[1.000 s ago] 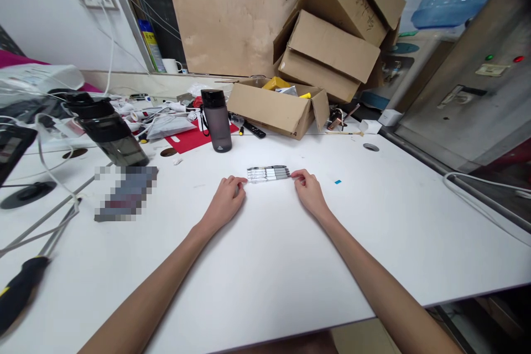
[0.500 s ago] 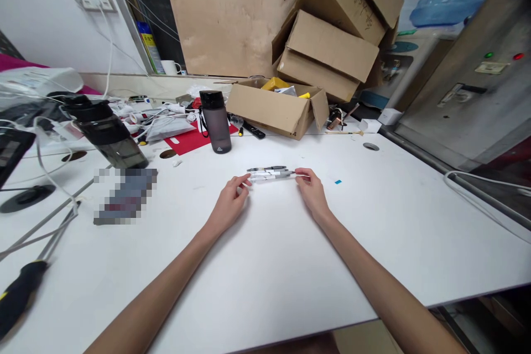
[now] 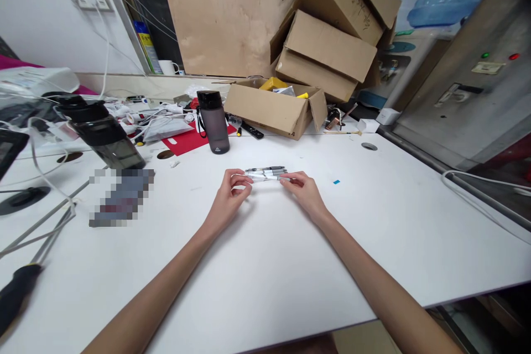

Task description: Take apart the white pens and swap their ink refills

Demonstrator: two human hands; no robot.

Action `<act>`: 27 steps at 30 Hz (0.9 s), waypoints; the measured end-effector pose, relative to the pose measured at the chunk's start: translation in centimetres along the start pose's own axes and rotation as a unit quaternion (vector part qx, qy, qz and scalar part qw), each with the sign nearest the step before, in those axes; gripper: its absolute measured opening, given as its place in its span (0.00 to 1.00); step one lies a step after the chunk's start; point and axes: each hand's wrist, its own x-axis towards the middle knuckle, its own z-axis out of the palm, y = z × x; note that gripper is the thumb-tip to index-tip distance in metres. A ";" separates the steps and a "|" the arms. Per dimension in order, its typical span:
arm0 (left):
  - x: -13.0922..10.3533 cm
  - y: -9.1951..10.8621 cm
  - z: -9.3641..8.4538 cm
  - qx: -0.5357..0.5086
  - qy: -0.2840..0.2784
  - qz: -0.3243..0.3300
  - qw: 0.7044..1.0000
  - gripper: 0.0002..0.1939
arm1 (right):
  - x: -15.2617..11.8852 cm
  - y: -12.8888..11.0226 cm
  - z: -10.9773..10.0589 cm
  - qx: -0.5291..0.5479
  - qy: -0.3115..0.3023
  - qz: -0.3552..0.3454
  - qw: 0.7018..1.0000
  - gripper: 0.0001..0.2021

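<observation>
Several pens lie side by side across the white table, a dark pen (image 3: 265,168) at the far side and a white-and-grey pen (image 3: 267,178) nearest me. My right hand (image 3: 306,193) pinches the right end of that nearest pen between thumb and fingers. At the pens' left ends, my left hand (image 3: 231,192) curves with its thumb apart from the fingers. Its fingertips are at the near pen's left tip; whether they press on it is hard to see.
A small blue scrap (image 3: 336,181) lies right of the pens. Behind them stand a dark bottle (image 3: 215,127) and an open cardboard box (image 3: 265,110). At left are another bottle (image 3: 103,135), a blurred-out flat object (image 3: 124,196), cables and a black handle (image 3: 19,293).
My right hand has moved left and closed on the near pen's end. My left hand has lifted its fingers into an arch, the thumb dropping away from them.
</observation>
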 end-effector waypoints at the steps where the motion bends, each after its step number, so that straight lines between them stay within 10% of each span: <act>1: 0.1 -0.1 -0.1 0.000 -0.001 0.002 1.000 0.16 | 0.0 0.0 0.0 -0.017 -0.009 -0.010 1.000 0.14; 10: 0.2 0.4 -0.9 0.093 -0.031 0.032 0.995 0.10 | -1.3 -1.1 -0.1 -0.133 -0.150 -0.067 0.977 0.13; 27: -0.2 1.1 -0.9 0.091 -0.122 -0.016 0.988 0.19 | -1.4 -1.2 -0.3 -0.292 -0.135 -0.194 0.927 0.13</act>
